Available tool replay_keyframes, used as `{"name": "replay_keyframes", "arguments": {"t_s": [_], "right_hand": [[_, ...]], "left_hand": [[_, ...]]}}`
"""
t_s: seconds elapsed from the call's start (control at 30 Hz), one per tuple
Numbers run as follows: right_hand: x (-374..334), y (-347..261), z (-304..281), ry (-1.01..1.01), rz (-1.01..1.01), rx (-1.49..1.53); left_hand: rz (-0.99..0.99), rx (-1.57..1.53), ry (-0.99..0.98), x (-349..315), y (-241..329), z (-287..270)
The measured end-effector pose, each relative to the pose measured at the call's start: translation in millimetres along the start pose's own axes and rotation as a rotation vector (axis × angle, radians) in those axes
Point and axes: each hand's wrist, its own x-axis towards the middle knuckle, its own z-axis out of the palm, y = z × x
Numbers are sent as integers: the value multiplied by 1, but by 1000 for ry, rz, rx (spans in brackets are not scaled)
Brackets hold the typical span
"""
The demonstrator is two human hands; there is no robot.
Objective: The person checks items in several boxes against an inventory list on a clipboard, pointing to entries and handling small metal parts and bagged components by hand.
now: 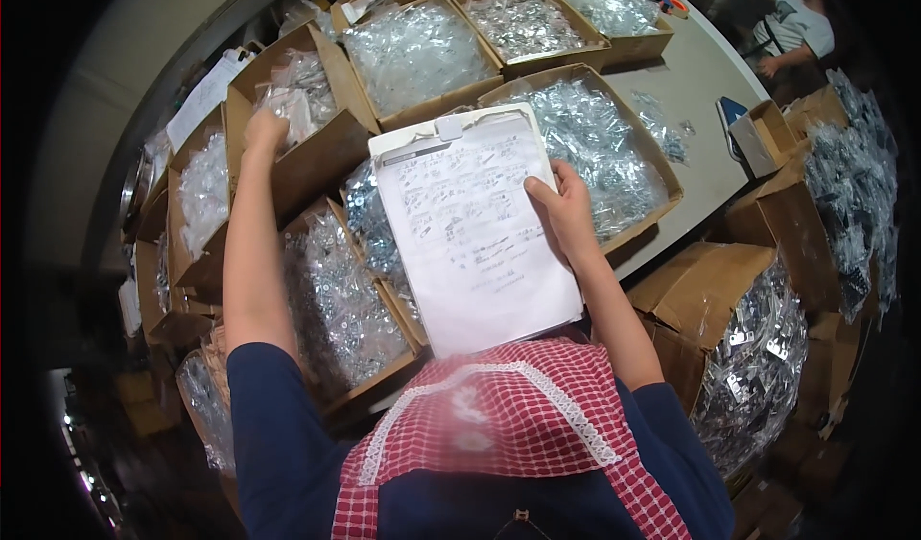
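My right hand (559, 204) grips the right edge of a clipboard (574, 295), its thumb lying over the sheets. On the clipboard is a stack of white paper (470, 281) with handwriting and small sketches, held under a clip at the top. Stretched out to the far left, my left hand (266, 131) is at a tall cardboard box (312, 161) with small clear bags (299, 89) of pinkish parts. Its fingers look curled; their tips, and anything in them, are hidden.
Open cardboard boxes of bagged metal parts surround me, including a box of silvery bags (604, 147) behind the clipboard and one of washers (350, 300) near left. Bagged brackets (758, 358) fill a carton at right. An orange tape roll (674, 6) lies far back; another person (801, 27) is beyond.
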Motion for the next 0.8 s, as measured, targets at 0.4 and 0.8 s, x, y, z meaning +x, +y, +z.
{"name": "replay_keyframes", "arguments": {"t_s": [0.4, 0.8], "right_hand": [[4, 5, -2, 18, -113, -303], [4, 4, -7, 25, -115, -306]], "left_hand": [[-111, 38, -214, -26, 11, -20], [-188, 52, -111, -23, 17, -13]]}}
